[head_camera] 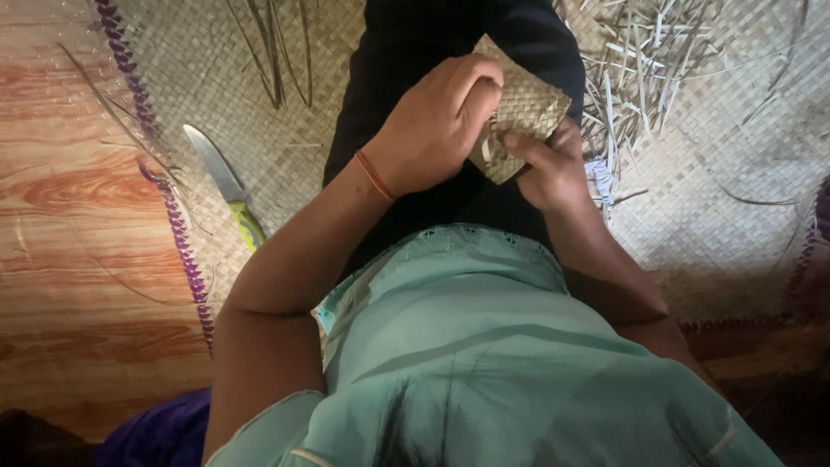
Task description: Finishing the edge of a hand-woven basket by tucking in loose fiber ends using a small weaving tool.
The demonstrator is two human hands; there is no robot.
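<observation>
A small woven straw square is held over my lap, above my black trousers. My left hand, with an orange thread band at the wrist, curls over its left edge and grips it. From below and to the right, my right hand holds the piece, thumb pressed on its lower edge. Part of the weave is hidden under my fingers.
A knife with a steel blade and yellow-green handle lies on the woven mat to the left. Loose straw strips pile up at the upper right. The mat has a purple edging, with wood-pattern floor beyond it.
</observation>
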